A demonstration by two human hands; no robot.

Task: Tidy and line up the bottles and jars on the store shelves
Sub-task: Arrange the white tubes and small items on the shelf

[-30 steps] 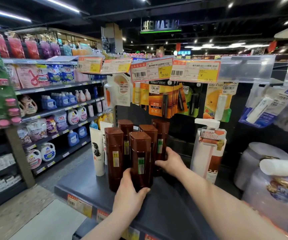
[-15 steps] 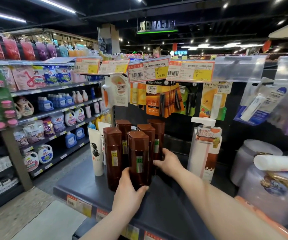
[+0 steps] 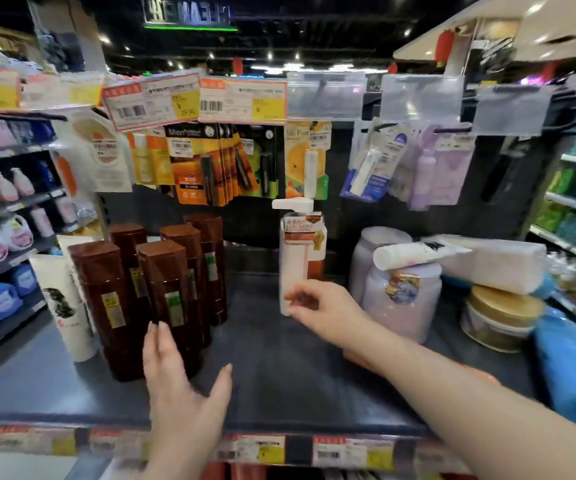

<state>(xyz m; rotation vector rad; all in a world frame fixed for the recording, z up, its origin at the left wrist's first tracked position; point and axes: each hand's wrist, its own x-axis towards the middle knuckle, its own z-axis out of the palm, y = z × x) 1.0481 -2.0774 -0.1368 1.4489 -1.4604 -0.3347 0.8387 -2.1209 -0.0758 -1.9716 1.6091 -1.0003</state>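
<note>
The dark shelf (image 3: 297, 375) is the biggest thing. On its right side stand 2 big purple jars (image 3: 404, 313). On the left, 5 tall brown bottles (image 3: 162, 289) stand close together. A white pump bottle (image 3: 293, 268) stands in the middle. The right hand (image 3: 324, 313) pinches its low part with bent fingers. The left hand (image 3: 182, 386) is flat and spread wide, fingertips at the front brown bottle. A small white tube (image 3: 414, 254) lies on the front jar.

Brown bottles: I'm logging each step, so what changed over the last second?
The right hand left the brown bottles and reached right to the base of the pump bottle. The left hand released the front bottle and opened. The bottles stayed grouped.
</note>
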